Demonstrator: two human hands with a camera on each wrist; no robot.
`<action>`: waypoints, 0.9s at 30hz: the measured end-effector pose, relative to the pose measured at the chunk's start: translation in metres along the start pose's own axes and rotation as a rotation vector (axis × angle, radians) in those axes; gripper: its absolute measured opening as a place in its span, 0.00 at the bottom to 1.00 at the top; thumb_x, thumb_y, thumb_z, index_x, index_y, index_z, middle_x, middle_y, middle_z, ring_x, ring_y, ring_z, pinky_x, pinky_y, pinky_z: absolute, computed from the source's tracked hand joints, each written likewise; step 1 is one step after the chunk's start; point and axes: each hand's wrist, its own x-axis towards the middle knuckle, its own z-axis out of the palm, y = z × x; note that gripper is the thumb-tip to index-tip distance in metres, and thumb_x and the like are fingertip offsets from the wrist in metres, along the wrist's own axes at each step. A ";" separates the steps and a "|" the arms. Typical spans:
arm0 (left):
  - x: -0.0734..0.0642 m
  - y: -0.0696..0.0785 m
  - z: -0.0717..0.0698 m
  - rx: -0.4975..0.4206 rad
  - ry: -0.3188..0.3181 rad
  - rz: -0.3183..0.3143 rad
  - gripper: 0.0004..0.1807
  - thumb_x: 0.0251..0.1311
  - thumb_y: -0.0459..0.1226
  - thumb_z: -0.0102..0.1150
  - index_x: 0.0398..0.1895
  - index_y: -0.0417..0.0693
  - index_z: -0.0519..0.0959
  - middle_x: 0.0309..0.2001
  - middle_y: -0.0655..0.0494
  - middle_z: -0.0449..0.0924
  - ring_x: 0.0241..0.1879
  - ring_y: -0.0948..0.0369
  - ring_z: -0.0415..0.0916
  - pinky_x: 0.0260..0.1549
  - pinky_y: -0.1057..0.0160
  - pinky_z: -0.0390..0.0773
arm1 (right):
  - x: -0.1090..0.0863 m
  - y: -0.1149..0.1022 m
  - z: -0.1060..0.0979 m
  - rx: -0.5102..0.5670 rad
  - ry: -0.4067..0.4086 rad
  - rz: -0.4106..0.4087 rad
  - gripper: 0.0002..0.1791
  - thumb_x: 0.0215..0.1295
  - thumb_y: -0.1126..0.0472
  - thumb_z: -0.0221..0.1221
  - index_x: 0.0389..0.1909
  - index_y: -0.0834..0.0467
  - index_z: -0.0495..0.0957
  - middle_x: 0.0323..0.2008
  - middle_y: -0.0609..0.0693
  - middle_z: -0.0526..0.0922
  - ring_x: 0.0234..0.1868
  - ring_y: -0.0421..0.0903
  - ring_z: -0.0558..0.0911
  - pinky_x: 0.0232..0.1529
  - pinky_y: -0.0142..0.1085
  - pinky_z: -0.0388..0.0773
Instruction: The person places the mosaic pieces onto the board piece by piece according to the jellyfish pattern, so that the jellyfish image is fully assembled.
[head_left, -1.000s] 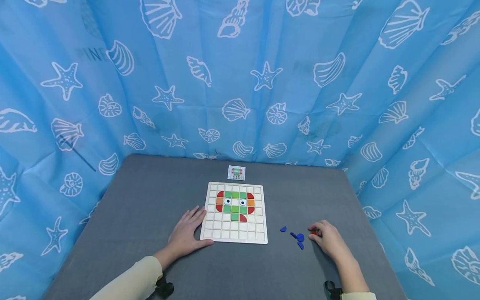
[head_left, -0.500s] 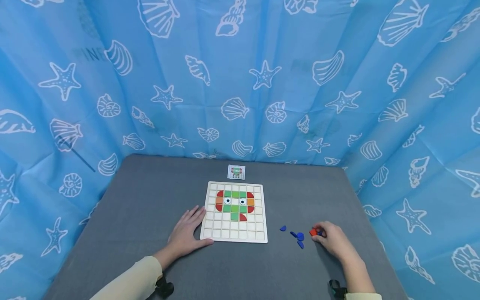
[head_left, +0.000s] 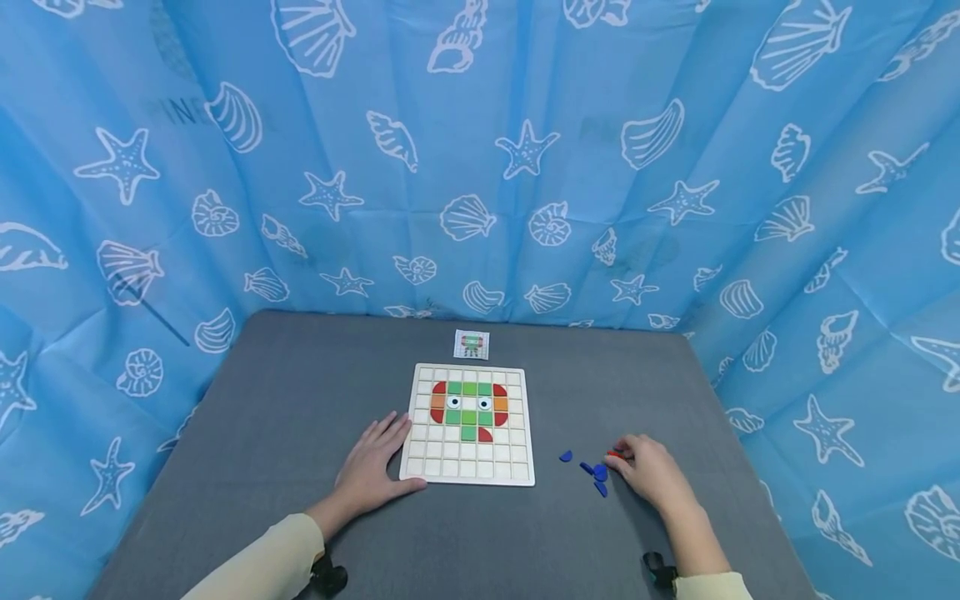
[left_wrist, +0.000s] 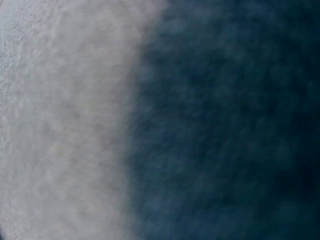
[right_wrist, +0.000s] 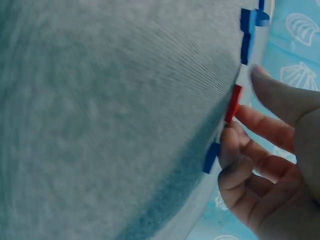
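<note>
Shifted the right hand slightly left and far since the earlier frame, nearer the loose blue pieces; kept the left hand in place by the white board. Now meeting a red piece at the right index fingertip, just right of the blue group. Touching it in the right wrist view too, but with the thumb blurred and apart from it there; cannot tell a firm pinch from a light touch. Curling the other fingers in close beside another blue piece.

Resting the left hand spread along the board's left edge, with the thumb at its near left corner; cannot judge the pressure. Getting only blur from the left wrist view. On the board, showing red, green and orange tiles around two eye tiles; past its far edge, a small picture card on the grey surface.

Could well lose the red piece if lifting with the fingertip alone, without the thumb behind it. Might scatter the blue group by sliding further left this low, or drag along the blue piece beside the curled fingers. Might also skew the board by leaning on its edge.
</note>
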 end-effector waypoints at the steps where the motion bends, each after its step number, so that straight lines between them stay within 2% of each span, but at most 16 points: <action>1: 0.000 0.000 0.000 0.000 0.005 0.000 0.62 0.48 0.78 0.54 0.80 0.51 0.56 0.80 0.56 0.54 0.81 0.52 0.46 0.77 0.44 0.49 | 0.000 -0.001 0.000 -0.004 -0.011 0.008 0.11 0.64 0.59 0.68 0.39 0.63 0.82 0.35 0.55 0.81 0.36 0.51 0.81 0.39 0.51 0.81; 4: -0.001 0.000 -0.001 -0.002 0.014 -0.003 0.62 0.48 0.78 0.55 0.80 0.50 0.57 0.79 0.56 0.55 0.80 0.51 0.47 0.77 0.44 0.50 | 0.002 -0.003 0.000 -0.009 -0.033 0.001 0.09 0.61 0.61 0.70 0.37 0.62 0.81 0.33 0.53 0.79 0.33 0.47 0.79 0.36 0.47 0.80; 8: -0.002 0.001 -0.001 -0.008 0.024 0.000 0.61 0.48 0.77 0.57 0.79 0.51 0.58 0.79 0.56 0.56 0.80 0.52 0.48 0.77 0.44 0.50 | 0.002 -0.004 0.001 -0.019 -0.032 -0.016 0.08 0.60 0.66 0.70 0.39 0.62 0.83 0.35 0.53 0.79 0.35 0.48 0.79 0.36 0.46 0.80; 12: -0.001 0.002 -0.003 -0.017 0.031 0.011 0.61 0.48 0.76 0.57 0.79 0.50 0.58 0.79 0.56 0.56 0.80 0.51 0.48 0.77 0.44 0.51 | 0.001 -0.003 0.000 -0.025 -0.033 -0.002 0.10 0.59 0.65 0.71 0.39 0.63 0.83 0.34 0.53 0.79 0.33 0.47 0.78 0.35 0.46 0.80; 17: -0.002 0.003 -0.005 -0.019 0.028 0.008 0.61 0.48 0.76 0.58 0.79 0.49 0.58 0.79 0.55 0.56 0.80 0.51 0.48 0.77 0.44 0.50 | 0.004 -0.006 -0.001 -0.043 -0.012 -0.052 0.08 0.62 0.65 0.69 0.40 0.63 0.84 0.32 0.52 0.79 0.30 0.45 0.76 0.33 0.43 0.79; 21: -0.002 0.003 -0.005 -0.013 0.016 0.012 0.62 0.49 0.77 0.56 0.79 0.49 0.58 0.79 0.55 0.55 0.80 0.51 0.47 0.77 0.43 0.49 | 0.008 -0.020 -0.003 -0.033 0.052 -0.102 0.11 0.63 0.63 0.68 0.43 0.63 0.85 0.35 0.52 0.80 0.29 0.42 0.75 0.31 0.40 0.77; 27: -0.002 0.002 -0.004 -0.004 0.029 0.021 0.61 0.49 0.76 0.57 0.79 0.49 0.58 0.79 0.55 0.56 0.80 0.51 0.47 0.77 0.44 0.50 | 0.021 -0.060 -0.001 0.007 0.159 -0.218 0.10 0.62 0.63 0.70 0.43 0.60 0.85 0.38 0.52 0.82 0.29 0.40 0.73 0.31 0.38 0.76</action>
